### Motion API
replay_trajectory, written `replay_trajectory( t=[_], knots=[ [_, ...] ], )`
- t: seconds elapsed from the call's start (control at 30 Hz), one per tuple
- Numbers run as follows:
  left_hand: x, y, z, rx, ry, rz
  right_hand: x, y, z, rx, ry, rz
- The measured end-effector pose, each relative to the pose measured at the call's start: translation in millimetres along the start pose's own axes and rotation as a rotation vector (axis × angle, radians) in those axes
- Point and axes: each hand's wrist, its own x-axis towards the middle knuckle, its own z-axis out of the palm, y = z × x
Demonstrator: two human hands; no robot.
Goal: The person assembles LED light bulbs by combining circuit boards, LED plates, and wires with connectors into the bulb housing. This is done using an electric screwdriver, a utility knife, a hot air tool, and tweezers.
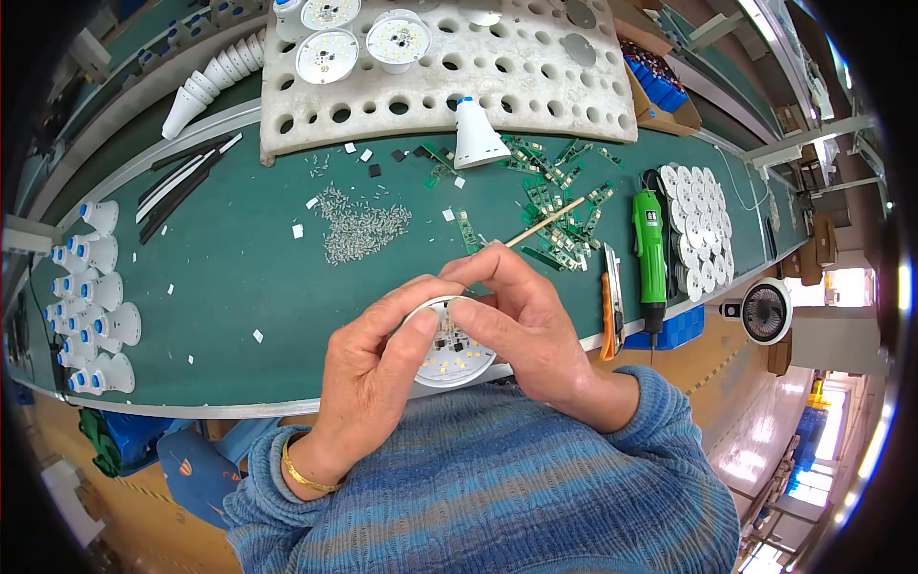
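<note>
Between my two hands is a round white LED bulb base [457, 368] with its LED board facing up. My left hand [378, 359] grips its left side, thumb pressed on the board. From the right, my right hand [526, 330] holds the same piece, its thumb also on the board near the upper rim. Just beyond my fingers lie small green circuit boards [555, 206] in a loose heap, with a thin wooden stick [545, 222] across them. A pile of small screws [363, 228] spreads out ahead of my left hand.
A green electric screwdriver [649, 249] and an orange utility knife [612, 301] lie at right, beside stacked white discs [698, 230]. White bulb housings [100, 325] stand at left. A perforated board [430, 105] at the back holds LED bulbs; one white housing [478, 136] leans before it.
</note>
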Motion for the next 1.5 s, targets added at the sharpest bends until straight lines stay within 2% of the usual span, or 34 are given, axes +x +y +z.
replay_trajectory(
  t=[0.2, 0.4, 0.6, 0.8, 1.0, 1.1, 1.2, 1.33, 1.5],
  knots=[
    [-0.8, -3.1, 3.9, 0.012, 0.032, 0.022, -1.7, 2.0, 2.3, 0.019, 0.036, -0.023],
    [0.9, -5.7, 8.3, 0.06, 0.047, 0.149, -2.7, 2.4, 4.4, 0.009, 0.06, -0.089],
    [-1.4, -8.0, 7.0, 0.048, 0.036, 0.096, -1.9, 4.8, 2.1, 0.009, 0.05, -0.07],
    [-1.1, -8.5, 9.6, 0.067, 0.062, 0.125, -1.5, 6.7, 1.8, -0.021, 0.067, -0.075],
    [2.6, -10.5, 11.2, 0.176, 0.095, 0.082, 3.8, 15.3, 1.7, -0.01, 0.122, -0.111],
    [8.3, -12.8, 10.6, 0.154, 0.101, 0.116, 5.1, 12.0, -2.6, -0.011, 0.087, -0.044],
    [8.8, -10.2, 7.1, 0.04, 0.084, 0.018, 7.7, 12.9, -0.2, 0.024, 0.083, -0.035],
    [8.9, -14.4, 5.6, 0.071, 0.091, 0.009, 7.5, 9.5, -0.8, -0.047, 0.09, 0.051],
    [9.5, -13.0, 7.1, 0.017, 0.108, -0.009, 10.1, 13.6, 1.0, -0.027, 0.113, 0.021]
  ],
)
